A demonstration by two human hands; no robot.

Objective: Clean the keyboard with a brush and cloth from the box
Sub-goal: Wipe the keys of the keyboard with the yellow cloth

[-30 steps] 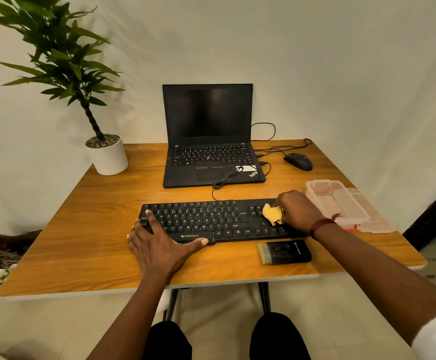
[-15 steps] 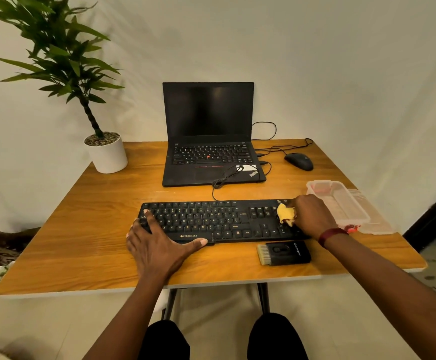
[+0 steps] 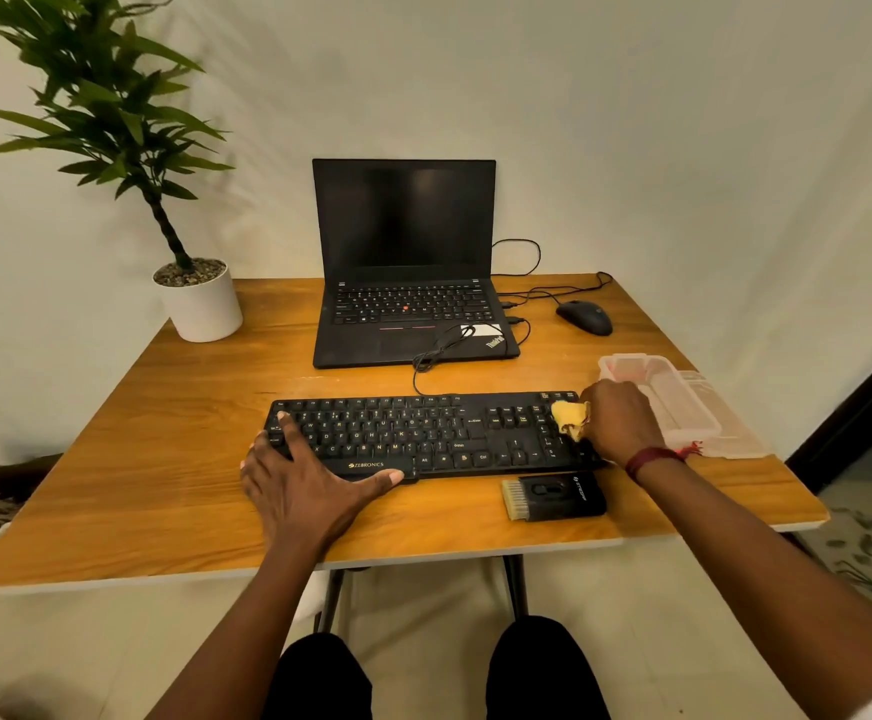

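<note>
A black keyboard [image 3: 423, 431] lies across the front of the wooden table [image 3: 164, 459]. My left hand [image 3: 309, 485] rests flat on its left front corner, fingers spread over the keys and thumb along the front edge. My right hand [image 3: 618, 423] grips a bunched yellow cloth [image 3: 569, 418] and presses it on the number pad at the keyboard's right end. A black brush [image 3: 553, 496] with pale bristles lies on the table just in front of the keyboard's right part. The clear plastic box [image 3: 683, 402] stands open to the right of my right hand.
An open black laptop [image 3: 405, 283] stands behind the keyboard, with cables trailing over its right corner. A black mouse [image 3: 584, 317] sits at the back right. A potted plant [image 3: 200, 298] occupies the back left corner. The box lid [image 3: 735, 439] lies beside the box.
My right hand has slid the cloth rightward along the keyboard, from beside the arrow keys to the number pad. My left hand has stayed in place.
</note>
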